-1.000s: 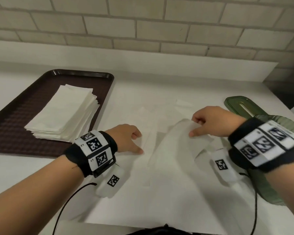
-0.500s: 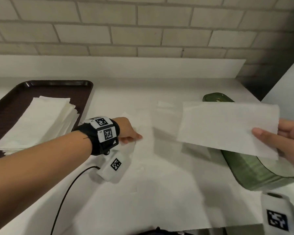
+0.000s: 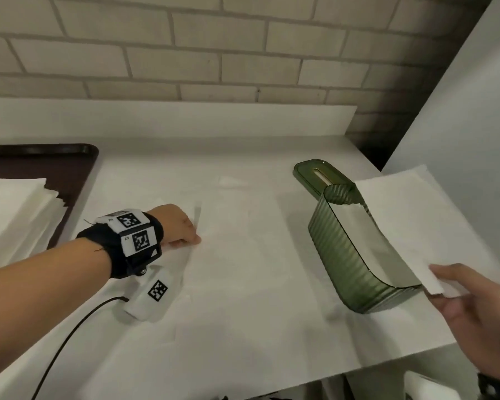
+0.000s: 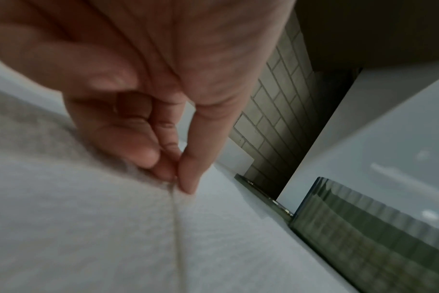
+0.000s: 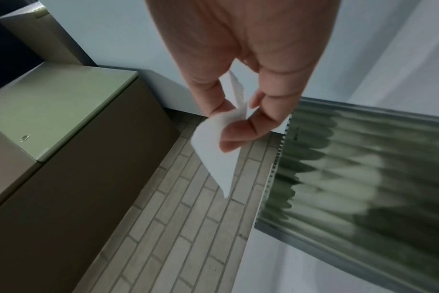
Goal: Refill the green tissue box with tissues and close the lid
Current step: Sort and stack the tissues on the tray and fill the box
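White worktop (image 3: 243,327) scene, mid-refill: right hand (image 3: 479,321) pinches a tissue (image 3: 410,226) over the open green tissue box (image 3: 355,255), left hand (image 3: 179,226) pinches another tissue (image 4: 100,228); next, lower it inside.

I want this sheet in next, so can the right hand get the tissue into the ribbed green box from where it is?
Probably yes. The right hand pinches the white tissue sheet right beside the ribbed green tissue box, whose top is open; its green lid lies behind it.
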A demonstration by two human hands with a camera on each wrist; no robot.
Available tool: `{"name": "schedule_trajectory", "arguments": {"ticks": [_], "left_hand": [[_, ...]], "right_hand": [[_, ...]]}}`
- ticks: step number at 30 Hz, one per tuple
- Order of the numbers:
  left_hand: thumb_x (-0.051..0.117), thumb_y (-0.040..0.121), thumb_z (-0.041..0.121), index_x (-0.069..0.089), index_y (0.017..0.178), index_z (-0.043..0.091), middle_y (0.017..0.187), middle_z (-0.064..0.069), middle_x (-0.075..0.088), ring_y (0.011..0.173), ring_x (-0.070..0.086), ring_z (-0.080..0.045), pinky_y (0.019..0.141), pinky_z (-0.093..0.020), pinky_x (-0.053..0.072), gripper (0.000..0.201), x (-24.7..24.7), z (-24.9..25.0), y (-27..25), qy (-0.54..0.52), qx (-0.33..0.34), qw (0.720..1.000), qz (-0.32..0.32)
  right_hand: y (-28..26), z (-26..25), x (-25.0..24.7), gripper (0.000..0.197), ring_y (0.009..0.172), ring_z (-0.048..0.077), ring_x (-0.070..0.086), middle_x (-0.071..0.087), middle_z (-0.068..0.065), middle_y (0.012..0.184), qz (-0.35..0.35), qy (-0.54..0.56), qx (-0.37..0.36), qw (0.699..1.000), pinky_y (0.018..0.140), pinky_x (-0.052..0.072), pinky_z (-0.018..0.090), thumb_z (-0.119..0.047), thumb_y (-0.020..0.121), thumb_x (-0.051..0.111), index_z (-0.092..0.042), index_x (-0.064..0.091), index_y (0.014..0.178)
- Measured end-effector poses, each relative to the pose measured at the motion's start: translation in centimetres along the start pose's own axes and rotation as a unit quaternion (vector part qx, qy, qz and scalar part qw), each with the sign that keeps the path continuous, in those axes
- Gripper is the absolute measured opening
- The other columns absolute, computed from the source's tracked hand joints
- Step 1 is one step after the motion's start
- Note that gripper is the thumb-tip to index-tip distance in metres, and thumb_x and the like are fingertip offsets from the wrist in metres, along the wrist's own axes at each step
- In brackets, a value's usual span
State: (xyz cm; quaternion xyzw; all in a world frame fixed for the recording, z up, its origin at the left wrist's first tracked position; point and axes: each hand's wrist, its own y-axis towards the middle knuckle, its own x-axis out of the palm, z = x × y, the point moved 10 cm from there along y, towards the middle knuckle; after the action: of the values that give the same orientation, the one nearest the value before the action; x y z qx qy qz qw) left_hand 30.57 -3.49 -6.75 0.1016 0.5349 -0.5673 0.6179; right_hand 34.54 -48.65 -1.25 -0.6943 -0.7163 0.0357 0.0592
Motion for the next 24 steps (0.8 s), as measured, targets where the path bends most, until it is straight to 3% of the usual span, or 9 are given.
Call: {"name": "schedule_trajectory", "arguments": {"ticks": [2,6,9,11,12,15,19,22,24], "left_hand": [[0.068,0.083,0.028,0.061,0.084,0.014,0.072,0.000,0.065,0.066,0.057,-0.014,0.049,-0.020,0.038,0.016,-0.2,0.4,-0.4,-0.051,0.015,0.998,0.017],[0.066,0.084,0.023,0.057,0.080,0.020,0.074,0.003,0.065,0.070,0.061,-0.017,0.060,-0.025,0.046,0.011,-2.1,2.4,-2.7,-0.106,0.125,0.982,0.099],[0.067,0.083,0.023,0.059,0.075,0.030,0.071,0.006,0.067,0.069,0.063,-0.018,0.071,-0.034,0.053,0.014,-3.9,3.1,-5.3,-0.177,0.181,0.955,0.157],[0.069,0.080,0.023,0.059,0.073,0.035,0.069,0.007,0.067,0.065,0.063,-0.012,0.069,-0.036,0.056,0.017,-4.5,3.2,-6.9,-0.252,0.195,0.934,0.163],[0.073,0.075,0.032,0.060,0.072,0.037,0.067,0.007,0.067,0.062,0.063,-0.008,0.068,-0.036,0.056,0.015,-4.5,3.3,-7.7,-0.293,0.196,0.923,0.156],[0.075,0.035,0.075,0.063,0.076,0.040,0.071,0.006,0.071,0.060,0.066,-0.008,0.057,-0.025,0.056,0.055,-3.8,3.3,-9.0,-0.379,0.183,0.896,0.141],[0.081,0.044,0.054,0.064,0.093,0.026,0.081,-0.005,0.074,0.066,0.066,-0.024,0.050,-0.023,0.055,0.059,-1.8,3.1,-9.4,-0.467,0.161,0.860,0.126],[0.083,0.017,0.069,0.063,0.100,0.022,0.086,-0.009,0.074,0.058,0.067,-0.019,0.048,-0.023,0.055,0.097,-0.6,2.9,-9.2,-0.491,0.147,0.851,0.117],[0.082,0.014,0.070,0.063,0.101,0.021,0.088,-0.009,0.074,0.058,0.067,-0.019,0.048,-0.023,0.055,0.102,-0.2,3.2,-8.9,-0.505,0.145,0.844,0.110]], "right_hand": [[0.4,0.6,0.8,0.028,0.079,0.011,0.071,0.070,0.007,0.091,-0.011,0.076,0.025,0.997,0.059,0.055,0.018,0.004,0.085,0.054,0.010,0.057,0.111],[-0.1,-0.1,0.7,0.043,0.098,0.026,0.069,0.068,0.013,0.112,-0.004,0.069,0.025,0.997,0.076,0.058,0.034,0.009,0.080,0.053,0.002,0.053,0.123],[0.2,-0.9,0.8,0.048,0.102,0.027,0.066,0.067,0.010,0.115,-0.002,0.039,0.015,0.999,0.072,0.059,0.027,0.008,0.082,0.055,-0.007,0.049,0.128],[0.5,-1.8,1.4,0.049,0.102,0.025,0.066,0.067,0.007,0.113,-0.024,-0.003,0.015,1.000,0.069,0.059,0.023,0.006,0.083,0.057,-0.012,0.047,0.128],[0.8,-2.2,1.8,0.050,0.102,0.024,0.065,0.066,0.006,0.114,-0.035,-0.020,0.016,0.999,0.069,0.059,0.023,0.006,0.083,0.057,-0.013,0.047,0.128],[1.9,-2.8,2.6,0.054,0.103,0.025,0.062,0.061,0.007,0.117,-0.064,-0.080,0.023,0.994,0.065,0.059,0.022,0.007,0.083,0.059,-0.016,0.044,0.129],[3.2,-2.3,3.5,0.060,0.099,0.026,0.063,0.058,0.010,0.119,-0.083,-0.119,0.056,0.988,0.061,0.059,0.024,0.011,0.081,0.060,-0.015,0.041,0.132],[3.5,-1.8,4.3,0.062,0.098,0.025,0.064,0.058,0.010,0.118,-0.109,-0.129,0.069,0.983,0.061,0.057,0.025,0.013,0.081,0.060,-0.017,0.039,0.132],[3.5,-1.8,4.8,0.062,0.096,0.021,0.064,0.058,0.007,0.116,-0.121,-0.147,0.068,0.979,0.064,0.057,0.025,0.011,0.081,0.061,-0.019,0.038,0.131]]}}
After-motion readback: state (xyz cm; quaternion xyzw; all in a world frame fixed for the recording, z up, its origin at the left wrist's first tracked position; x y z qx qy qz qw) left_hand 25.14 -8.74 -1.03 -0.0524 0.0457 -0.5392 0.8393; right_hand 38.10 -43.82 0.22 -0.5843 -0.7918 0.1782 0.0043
